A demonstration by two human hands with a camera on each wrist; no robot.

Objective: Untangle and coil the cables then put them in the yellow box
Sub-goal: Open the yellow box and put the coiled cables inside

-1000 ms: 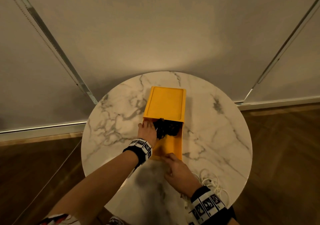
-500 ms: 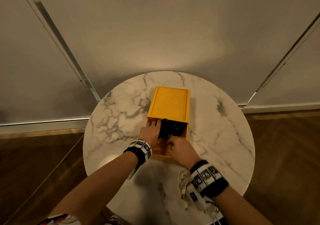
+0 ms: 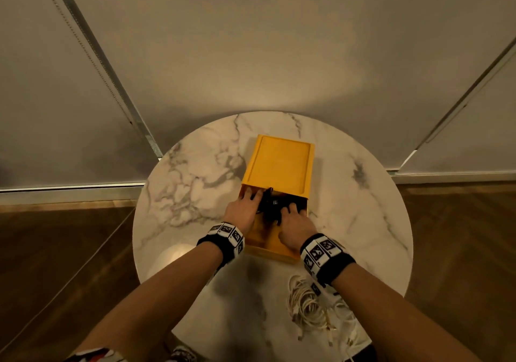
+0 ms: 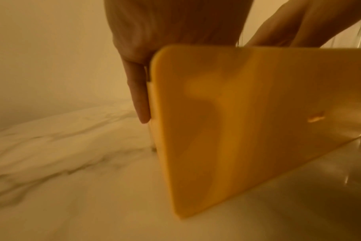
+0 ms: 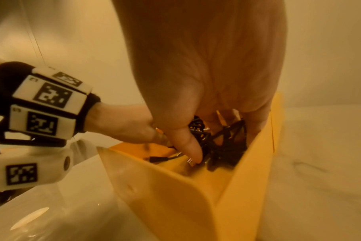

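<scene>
I have both hands in the yellow box (image 3: 279,166) on the worktop (image 3: 195,177): my right hand (image 3: 293,223) curls round the black cable bundle (image 3: 272,204), my left hand (image 3: 242,208) lies straight-fingered against the box edge. The white cables (image 3: 310,303) wait tangled by my right wrist. If I let go carelessly, I judge the springy black coil could loosen and spill over the low wall.

Your left hand (image 3: 242,213) reaches forward, fingers extended, little finger straight down; your right hand (image 3: 293,226) beside it, fingers curled downward, both wrists banded
</scene>
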